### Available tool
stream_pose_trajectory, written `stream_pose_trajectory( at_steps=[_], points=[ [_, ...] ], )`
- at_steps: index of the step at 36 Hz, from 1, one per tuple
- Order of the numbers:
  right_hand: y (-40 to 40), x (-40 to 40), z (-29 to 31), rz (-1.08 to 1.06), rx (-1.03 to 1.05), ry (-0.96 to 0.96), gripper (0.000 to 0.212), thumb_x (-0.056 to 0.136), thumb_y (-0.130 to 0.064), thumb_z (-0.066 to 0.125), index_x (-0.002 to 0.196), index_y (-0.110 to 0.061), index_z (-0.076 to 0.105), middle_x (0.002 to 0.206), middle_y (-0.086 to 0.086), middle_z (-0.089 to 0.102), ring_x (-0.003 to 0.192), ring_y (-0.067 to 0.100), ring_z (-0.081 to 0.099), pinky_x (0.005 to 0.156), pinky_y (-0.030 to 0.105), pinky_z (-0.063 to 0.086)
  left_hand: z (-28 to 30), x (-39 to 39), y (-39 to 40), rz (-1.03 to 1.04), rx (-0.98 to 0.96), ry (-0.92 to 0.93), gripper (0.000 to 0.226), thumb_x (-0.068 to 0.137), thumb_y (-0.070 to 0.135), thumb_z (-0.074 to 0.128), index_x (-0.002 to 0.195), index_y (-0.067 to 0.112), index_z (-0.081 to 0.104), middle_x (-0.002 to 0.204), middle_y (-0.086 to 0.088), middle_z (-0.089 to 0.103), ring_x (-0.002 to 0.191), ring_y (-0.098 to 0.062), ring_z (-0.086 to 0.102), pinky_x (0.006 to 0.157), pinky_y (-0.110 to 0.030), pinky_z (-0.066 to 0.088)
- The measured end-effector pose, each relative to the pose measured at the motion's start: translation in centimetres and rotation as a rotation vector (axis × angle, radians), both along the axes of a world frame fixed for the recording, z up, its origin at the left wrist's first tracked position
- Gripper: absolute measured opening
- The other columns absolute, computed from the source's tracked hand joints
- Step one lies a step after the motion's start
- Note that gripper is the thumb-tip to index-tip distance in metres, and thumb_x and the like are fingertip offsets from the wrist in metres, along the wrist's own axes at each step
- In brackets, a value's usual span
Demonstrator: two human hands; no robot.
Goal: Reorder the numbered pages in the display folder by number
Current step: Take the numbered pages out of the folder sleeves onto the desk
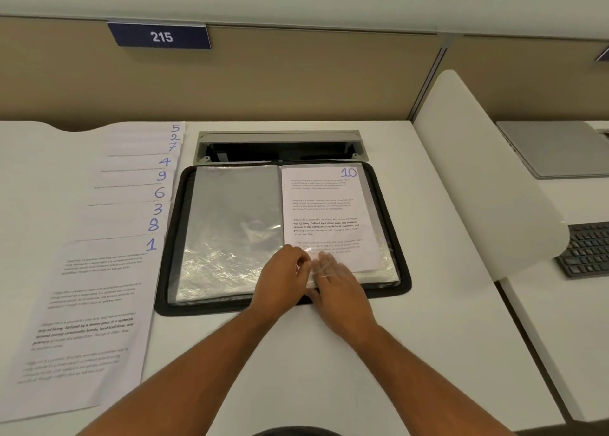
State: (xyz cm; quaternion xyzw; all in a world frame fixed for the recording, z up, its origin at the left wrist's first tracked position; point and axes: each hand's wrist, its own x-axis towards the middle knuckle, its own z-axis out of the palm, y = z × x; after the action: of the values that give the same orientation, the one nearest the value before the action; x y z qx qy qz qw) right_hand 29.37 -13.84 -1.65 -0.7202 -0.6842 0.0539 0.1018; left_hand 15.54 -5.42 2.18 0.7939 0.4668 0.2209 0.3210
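Observation:
A black display folder point(403, 271) lies open on the white desk. Its left side shows clear sleeves point(230, 224) with no page in them. On the right side lies page 10 point(326, 211). Both hands meet at the bottom edge of that right side. My left hand point(280, 280) pinches the sleeve's lower corner. My right hand point(336, 284) has its fingers slipped under the clear plastic, beside the page's bottom edge. Left of the folder, several numbered pages point(108, 254) lie fanned, with page 1 point(151, 244) on top and nearest me.
An open cable hatch point(278, 145) sits in the desk just behind the folder. A white divider point(478, 178) stands to the right, with a closed laptop point(557, 149) and a dark keyboard point(586, 251) beyond it. A partition wall carries a sign 215 point(160, 36).

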Motion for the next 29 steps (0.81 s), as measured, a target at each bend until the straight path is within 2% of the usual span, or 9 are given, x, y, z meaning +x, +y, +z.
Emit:
stream_pose_trajectory(
  at_steps=[2,4,6,9,13,15,18,25,29],
  points=[
    [-0.5,0.3,-0.6,0.039,0.070,-0.071,0.052,0.098,-0.034,0.064,0.142,-0.007,0.058,0.146,0.016,0.056,0.136,0.029,0.055,0.115,0.041,0.039,-0.2,-0.6,-0.3,0.029,-0.018,0.014,0.004,0.098,0.027,0.062,0.096,0.025,0.062,0.097,0.011,0.061,0.083,-0.003,0.058,0.075,-0.023,0.054],
    [-0.9,0.4,-0.9,0.068,0.148,-0.092,0.044,0.088,-0.020,0.079,0.128,-0.006,0.068,0.132,0.016,0.067,0.123,0.029,0.065,0.104,0.041,0.051,-0.4,-1.0,-0.5,0.051,-0.040,0.035,0.004,0.099,0.027,0.062,0.098,0.023,0.062,0.098,0.009,0.061,0.082,-0.002,0.057,0.073,-0.016,0.049],
    [-1.4,0.6,-0.7,0.083,0.219,-0.106,0.038,0.082,-0.015,0.084,0.118,-0.006,0.073,0.120,0.013,0.073,0.112,0.026,0.070,0.097,0.038,0.056,-0.4,-1.5,-0.9,0.064,-0.046,0.062,0.005,0.100,0.028,0.060,0.098,0.023,0.062,0.098,0.008,0.060,0.081,-0.002,0.056,0.070,-0.010,0.043],
    [-1.9,0.8,-0.4,0.090,0.291,-0.089,0.028,0.081,-0.016,0.085,0.107,-0.009,0.076,0.105,0.010,0.076,0.095,0.023,0.073,0.086,0.034,0.060,-0.5,-2.1,-1.5,0.089,-0.059,0.081,0.006,0.101,0.028,0.060,0.096,0.024,0.060,0.096,0.009,0.058,0.080,-0.002,0.056,0.066,-0.009,0.042],
    [-3.0,0.7,0.2,0.135,0.331,-0.131,0.004,0.090,-0.010,0.072,0.094,-0.012,0.072,0.089,0.005,0.071,0.079,0.022,0.064,0.072,0.032,0.055,-0.5,-2.7,-2.0,0.118,-0.073,0.080,0.008,0.101,0.027,0.059,0.094,0.022,0.060,0.095,0.007,0.059,0.079,-0.003,0.056,0.066,-0.010,0.040],
    [-3.9,0.6,0.5,0.150,0.337,-0.142,0.011,0.095,-0.013,0.063,0.086,-0.014,0.069,0.084,0.004,0.068,0.075,0.020,0.059,0.070,0.030,0.052,-0.5,-2.8,-2.3,0.121,-0.078,0.084,0.011,0.101,0.027,0.057,0.093,0.021,0.060,0.095,0.006,0.059,0.079,-0.004,0.056,0.065,-0.010,0.039],
    [-5.9,0.2,0.7,0.191,0.319,-0.142,0.016,0.095,-0.014,0.061,0.079,-0.015,0.066,0.080,0.004,0.064,0.073,0.020,0.056,0.070,0.032,0.052,-0.6,-2.8,-2.9,0.133,-0.085,0.077,0.012,0.102,0.027,0.055,0.092,0.021,0.060,0.093,0.007,0.059,0.079,-0.005,0.057,0.066,-0.012,0.041],
    [-11.1,-1.6,1.1,0.243,0.201,-0.075,0.014,0.090,-0.022,0.060,0.077,-0.018,0.063,0.079,-0.002,0.061,0.071,0.015,0.050,0.066,0.029,0.047,-1.2,-2.4,-4.2,0.147,-0.088,0.085,0.013,0.102,0.028,0.055,0.092,0.022,0.059,0.090,0.009,0.058,0.075,-0.004,0.056,0.064,-0.013,0.040],
    [-13.0,-2.5,1.3,0.283,0.167,-0.046,0.012,0.084,-0.021,0.061,0.072,-0.018,0.057,0.073,-0.002,0.054,0.067,0.015,0.044,0.057,0.031,0.042,-1.5,-2.2,-4.7,0.149,-0.090,0.077,0.013,0.102,0.030,0.055,0.091,0.024,0.058,0.088,0.011,0.058,0.075,-0.004,0.057,0.064,-0.015,0.042]
  ],
)
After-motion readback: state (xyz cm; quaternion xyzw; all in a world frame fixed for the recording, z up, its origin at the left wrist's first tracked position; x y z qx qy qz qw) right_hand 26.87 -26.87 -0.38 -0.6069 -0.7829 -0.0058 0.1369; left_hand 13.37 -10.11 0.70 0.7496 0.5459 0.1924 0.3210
